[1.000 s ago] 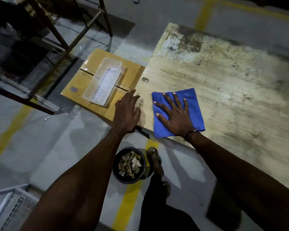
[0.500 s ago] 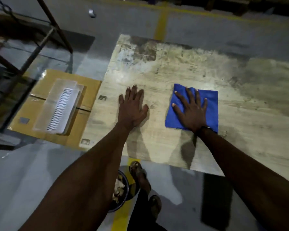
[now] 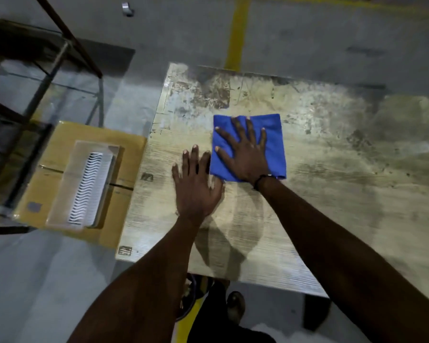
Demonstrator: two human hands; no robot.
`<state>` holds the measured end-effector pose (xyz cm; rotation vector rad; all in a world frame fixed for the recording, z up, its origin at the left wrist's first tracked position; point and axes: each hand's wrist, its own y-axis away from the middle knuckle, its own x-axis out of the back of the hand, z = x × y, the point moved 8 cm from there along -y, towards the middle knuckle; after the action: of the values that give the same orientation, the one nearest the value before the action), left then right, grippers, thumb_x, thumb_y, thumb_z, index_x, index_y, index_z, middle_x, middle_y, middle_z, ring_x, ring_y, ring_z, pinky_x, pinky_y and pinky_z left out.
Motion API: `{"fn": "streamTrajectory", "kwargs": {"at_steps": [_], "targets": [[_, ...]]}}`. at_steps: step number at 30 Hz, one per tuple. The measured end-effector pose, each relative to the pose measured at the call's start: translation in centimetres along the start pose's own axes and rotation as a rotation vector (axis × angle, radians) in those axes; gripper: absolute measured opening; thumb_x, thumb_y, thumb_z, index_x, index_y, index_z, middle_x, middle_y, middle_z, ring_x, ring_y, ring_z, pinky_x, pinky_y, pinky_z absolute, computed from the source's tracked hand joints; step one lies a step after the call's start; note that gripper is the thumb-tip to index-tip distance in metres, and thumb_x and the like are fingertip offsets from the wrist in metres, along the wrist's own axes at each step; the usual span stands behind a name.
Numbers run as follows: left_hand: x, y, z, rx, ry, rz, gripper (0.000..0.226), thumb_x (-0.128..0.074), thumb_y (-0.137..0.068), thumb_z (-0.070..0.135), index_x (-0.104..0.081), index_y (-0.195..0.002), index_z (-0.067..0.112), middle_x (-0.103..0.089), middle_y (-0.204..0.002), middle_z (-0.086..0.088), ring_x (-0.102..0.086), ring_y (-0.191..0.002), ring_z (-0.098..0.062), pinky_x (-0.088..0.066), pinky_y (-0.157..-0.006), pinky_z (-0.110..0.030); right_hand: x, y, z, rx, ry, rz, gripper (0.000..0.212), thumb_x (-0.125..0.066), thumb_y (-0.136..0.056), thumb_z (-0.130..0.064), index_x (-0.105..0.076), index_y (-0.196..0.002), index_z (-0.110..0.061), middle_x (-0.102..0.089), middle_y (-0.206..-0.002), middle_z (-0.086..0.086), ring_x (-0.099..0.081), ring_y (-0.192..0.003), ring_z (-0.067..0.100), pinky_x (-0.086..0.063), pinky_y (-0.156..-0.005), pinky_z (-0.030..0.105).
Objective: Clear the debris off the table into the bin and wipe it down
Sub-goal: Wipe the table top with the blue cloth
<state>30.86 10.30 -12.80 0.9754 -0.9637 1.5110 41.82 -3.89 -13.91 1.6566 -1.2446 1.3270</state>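
Counter point(image 3: 320, 206) debris-free; blue cloth point(image 3: 273, 125) has slid farther in under flat right hand point(image 3: 245, 154); left hand point(image 3: 196, 186) splayed, bracing. Wiping underway.

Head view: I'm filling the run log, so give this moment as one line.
phase: wiping | right hand: flat on cloth | left hand: flat on table | debris: none seen

Table layout: both hands flat on top, cloth under the right one.
Cloth point(image 3: 270, 134) on table point(image 3: 332, 169); right hand point(image 3: 245, 154) on cloth, left hand point(image 3: 196, 186) just left of it. Cardboard box point(image 3: 60, 157) touching table's left edge, tray point(image 3: 84, 184) on it.
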Motion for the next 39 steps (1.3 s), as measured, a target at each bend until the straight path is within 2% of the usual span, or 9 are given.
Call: {"fn": "streamTrajectory", "kwargs": {"at_steps": [3,7,13,17,20,23,27,32,39], "targets": [[0.2,-0.1,0.0,0.01,-0.023,-0.006,0.075,-0.055,-0.095,0.049,-0.034,-0.164,0.026,-0.014,-0.177,-0.003,-0.012,-0.164,-0.03,-0.016,-0.126,-0.06,1.1,5.2,2.2,0.002,0.03,0.027,0.06,-0.039,-0.104,-0.071,-0.035,-0.16,-0.05,-0.021,-0.176,-0.007,-0.01,-0.165,0.026,-0.009,-0.126,0.065],[-0.2,0.2,0.2,-0.007,-0.077,-0.036,0.073,-0.046,-0.103,0.047,-0.021,-0.169,0.027,-0.005,-0.178,-0.004,-0.004,-0.164,-0.031,-0.013,-0.127,-0.062,4.3,12.6,10.8,-0.185,0.079,-0.011,0.061,-0.042,-0.102,-0.07,-0.032,-0.16,-0.053,-0.014,-0.177,-0.011,-0.006,-0.165,0.026,-0.01,-0.126,0.065],[-1.0,0.5,2.7,0.011,-0.039,-0.075,0.071,-0.039,-0.104,0.042,-0.018,-0.169,0.026,-0.002,-0.178,-0.007,0.0,-0.164,-0.036,-0.008,-0.128,-0.065,8.0,12.4,22.5,-0.502,0.031,-0.003,0.064,-0.037,-0.101,-0.07,-0.029,-0.162,-0.051,-0.016,-0.177,-0.004,-0.009,-0.163,0.037,-0.009,-0.123,0.074],[-3.1,1.2,10.1,-0.079,0.021,-0.095,0.072,-0.045,-0.099,0.04,-0.025,-0.168,0.029,-0.007,-0.178,-0.008,-0.004,-0.164,-0.034,-0.008,-0.129,-0.061,7.7,9.0,22.1,-0.52,0.039,0.038,0.064,-0.034,-0.101,-0.072,-0.031,-0.162,-0.049,-0.019,-0.177,0.0,-0.009,-0.163,0.039,-0.007,-0.124,0.073],[-5.1,1.3,15.6,-0.071,0.02,-0.113,0.075,-0.049,-0.095,0.04,-0.03,-0.166,0.029,-0.011,-0.177,-0.01,-0.008,-0.164,-0.036,-0.011,-0.128,-0.061,7.3,10.2,20.1,-0.34,0.075,0.025,0.062,-0.035,-0.103,-0.071,-0.033,-0.161,-0.049,-0.022,-0.176,-0.001,-0.013,-0.163,0.036,-0.007,-0.123,0.07],[-5.8,1.7,17.6,-0.004,-0.028,-0.08,0.075,-0.049,-0.094,0.043,-0.032,-0.166,0.027,-0.013,-0.177,-0.011,-0.01,-0.163,-0.037,-0.013,-0.128,-0.061,7.8,16.2,19.7,-0.162,0.071,-0.011,0.061,-0.039,-0.104,-0.069,-0.032,-0.162,-0.049,-0.017,-0.177,-0.005,-0.007,-0.165,0.029,-0.006,-0.126,0.065],[-5.8,1.9,17.7,0.005,-0.046,-0.058,0.073,-0.049,-0.098,0.044,-0.028,-0.166,0.03,-0.012,-0.177,-0.009,-0.009,-0.163,-0.036,-0.012,-0.128,-0.06,10.0,25.0,25.6,-0.253,0.073,-0.046,0.061,-0.042,-0.104,-0.068,-0.033,-0.162,-0.049,-0.013,-0.177,-0.008,-0.003,-0.165,0.027,-0.004,-0.127,0.064],[-6.0,1.8,17.6,0.048,-0.076,-0.068,0.072,-0.049,-0.097,0.046,-0.03,-0.164,0.032,-0.012,-0.177,-0.006,-0.009,-0.164,-0.033,-0.012,-0.128,-0.059,12.0,24.1,33.1,-0.407,0.069,-0.019,0.062,-0.038,-0.104,-0.07,-0.029,-0.162,-0.05,-0.016,-0.177,-0.004,-0.006,-0.165,0.031,-0.007,-0.125,0.069],[-6.0,1.8,17.5,0.031,-0.073,-0.056,0.072,-0.049,-0.097,0.047,-0.03,-0.166,0.033,-0.015,-0.177,-0.007,-0.013,-0.163,-0.034,-0.013,-0.128,-0.056,10.4,19.7,29.3,-0.45,0.06,0.045,0.063,-0.032,-0.105,-0.071,-0.029,-0.163,-0.048,-0.018,-0.177,0.001,-0.01,-0.163,0.038,-0.006,-0.125,0.07]]}}
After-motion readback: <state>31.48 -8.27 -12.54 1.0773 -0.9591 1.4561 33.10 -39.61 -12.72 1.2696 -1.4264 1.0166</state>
